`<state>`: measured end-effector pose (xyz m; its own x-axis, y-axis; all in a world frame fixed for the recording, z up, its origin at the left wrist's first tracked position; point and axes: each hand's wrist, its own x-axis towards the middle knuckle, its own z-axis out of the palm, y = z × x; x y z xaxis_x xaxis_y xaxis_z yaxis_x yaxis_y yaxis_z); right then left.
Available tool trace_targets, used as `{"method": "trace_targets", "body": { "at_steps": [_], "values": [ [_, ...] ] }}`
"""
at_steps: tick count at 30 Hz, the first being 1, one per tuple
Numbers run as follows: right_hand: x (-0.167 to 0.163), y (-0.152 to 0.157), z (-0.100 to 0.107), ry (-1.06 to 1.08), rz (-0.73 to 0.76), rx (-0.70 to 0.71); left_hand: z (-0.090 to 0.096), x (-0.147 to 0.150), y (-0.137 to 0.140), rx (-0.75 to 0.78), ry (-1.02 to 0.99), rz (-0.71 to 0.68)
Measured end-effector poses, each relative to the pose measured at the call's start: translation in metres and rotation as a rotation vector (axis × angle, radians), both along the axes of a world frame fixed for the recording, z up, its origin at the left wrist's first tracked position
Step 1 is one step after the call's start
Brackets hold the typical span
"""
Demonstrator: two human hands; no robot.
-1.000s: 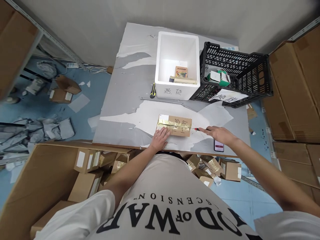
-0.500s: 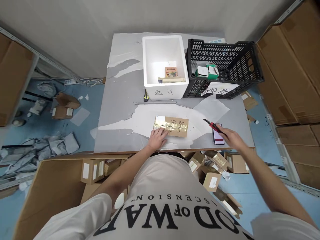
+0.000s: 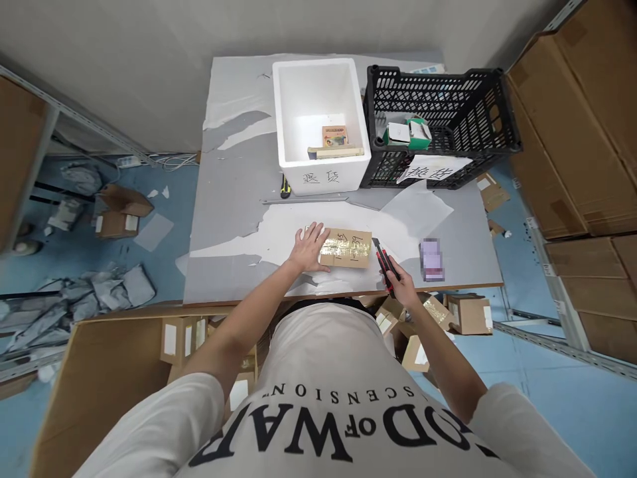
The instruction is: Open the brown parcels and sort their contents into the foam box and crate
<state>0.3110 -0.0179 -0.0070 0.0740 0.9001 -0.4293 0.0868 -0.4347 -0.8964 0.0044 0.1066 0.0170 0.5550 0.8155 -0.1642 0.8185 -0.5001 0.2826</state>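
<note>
A small flat cardboard box (image 3: 352,247), banded with shiny tape and marked by hand in black, lies on the table. My left hand (image 3: 307,249) rests over its left end, fingers spread out and thumb along the near side, covering that end. In my right hand (image 3: 399,281) is a red and black utility knife (image 3: 384,264), its blade extended and pointing away from me. The blade tip is close to the box's right end; whether it touches, I cannot tell. A phone (image 3: 431,259) with a blurred screen lies to the right of this hand.
A white foam box (image 3: 328,178) holding small items stands at the back, beside a black plastic crate (image 3: 442,156) with green-and-white boxes. A yellow and black knife (image 3: 285,186) lies near the foam box. Below the table's front edge (image 3: 249,300) are several cardboard boxes.
My right hand has brought the utility knife left, from over the phone to the box's right end. My left hand has shifted up and left, its fingers now spread over the box's left end.
</note>
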Motion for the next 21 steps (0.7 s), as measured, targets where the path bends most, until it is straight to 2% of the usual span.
{"method": "trace_targets", "body": {
  "at_steps": [9,21],
  "values": [
    [0.006,0.001,0.000,0.079,0.043,-0.023,0.001,0.000,-0.001,-0.060,-0.092,0.061],
    [0.025,0.008,0.004,-0.007,0.179,-0.032,-0.010,-0.001,0.003,-0.066,-0.248,0.095]
  ]
}}
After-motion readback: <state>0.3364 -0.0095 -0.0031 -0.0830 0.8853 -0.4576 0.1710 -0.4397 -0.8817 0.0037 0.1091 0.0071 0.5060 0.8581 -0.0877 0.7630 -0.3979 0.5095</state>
